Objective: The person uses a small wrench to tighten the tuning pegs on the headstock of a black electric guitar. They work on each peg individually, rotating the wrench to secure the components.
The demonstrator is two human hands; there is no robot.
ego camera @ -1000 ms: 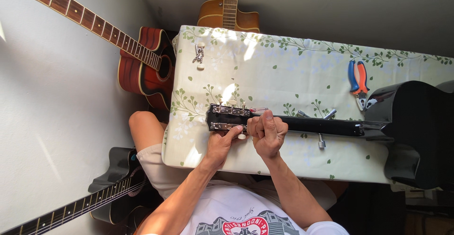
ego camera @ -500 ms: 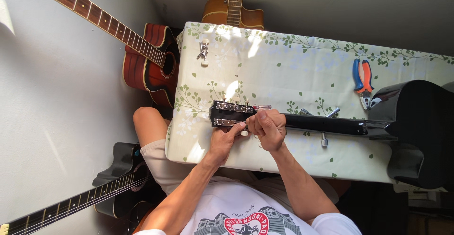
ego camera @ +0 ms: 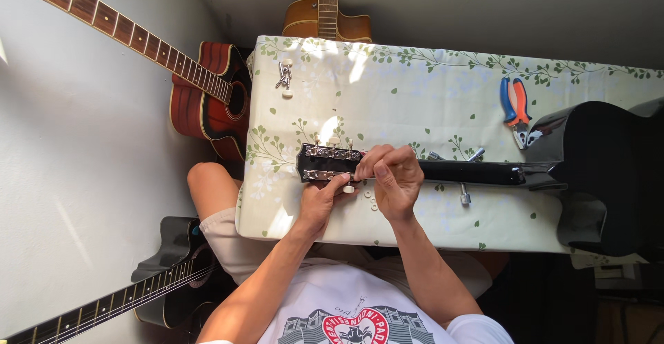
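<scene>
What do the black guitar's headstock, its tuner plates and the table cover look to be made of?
Headstock: probably wood under glossy black lacquer; it shines like the black guitar body.
Tuner plates: bright metal, likely chrome or nickel plating, glinting in sunlight; their pegs look like cream plastic.
Table cover: seemingly wipeable vinyl or oilcloth with a green leaf print; slight sheen, smooth drape at the edge.

The right hand (ego camera: 395,181) is covering part of the black guitar (ego camera: 484,172) neck, hiding what its fingers (ego camera: 377,158) are pinching. The guitar's body is running off the right edge. Small white bits (ego camera: 374,202) near the hands are too tiny to identify.
</scene>
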